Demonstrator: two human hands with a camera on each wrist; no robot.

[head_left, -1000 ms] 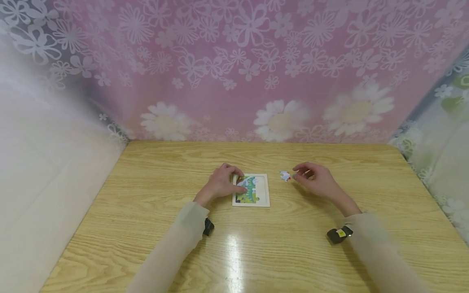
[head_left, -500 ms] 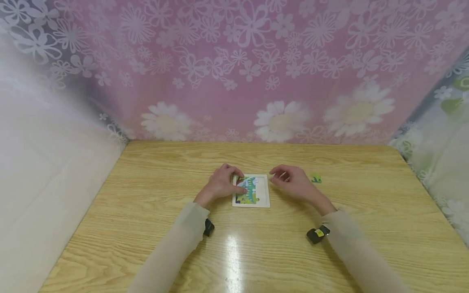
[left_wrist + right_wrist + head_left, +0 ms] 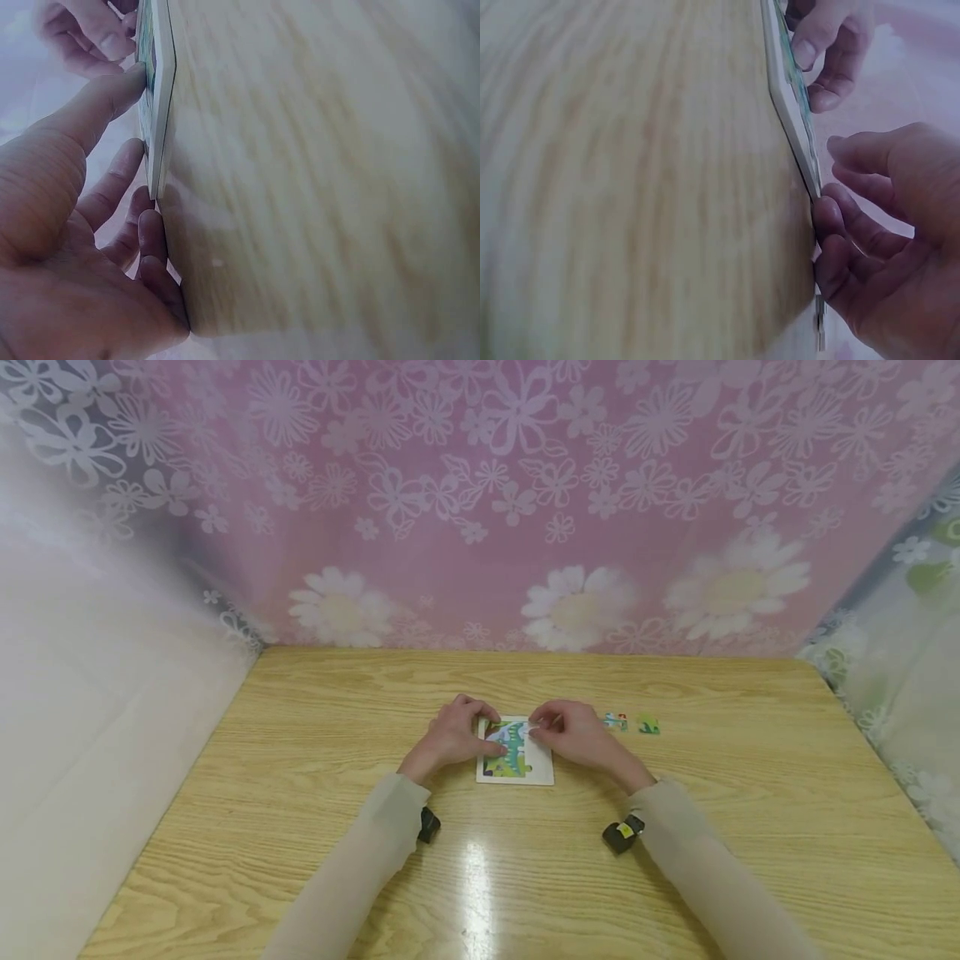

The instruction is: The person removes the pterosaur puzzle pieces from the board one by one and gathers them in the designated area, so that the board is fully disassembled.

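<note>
A small jigsaw puzzle in a pale tray frame (image 3: 542,777) lies on the table, a green dinosaur picture filling its left and middle. Its right strip shows bare backing. My left hand (image 3: 453,732) grips the frame's left side, thumb on the picture and fingers along the edge, as the left wrist view (image 3: 82,172) also shows. Over the frame's upper right, my right hand (image 3: 577,735) has thumb and fingertips close together, seemingly pinching a small puzzle piece that is mostly hidden. In the right wrist view, the right hand (image 3: 900,225) has lower fingers touching the frame's edge (image 3: 795,124).
Two loose puzzle pieces lie right of my right hand: a white-and-blue one with red (image 3: 617,722) and a green one (image 3: 648,724). The wooden table (image 3: 360,710) ends at a flowered pink curtain (image 3: 450,568). Dark wrist cameras sit on both wrists.
My right hand has moved left from beside the loose pieces to over the frame's upper right, uncovering two pieces behind it. The left hand has kept its place on the frame.
</note>
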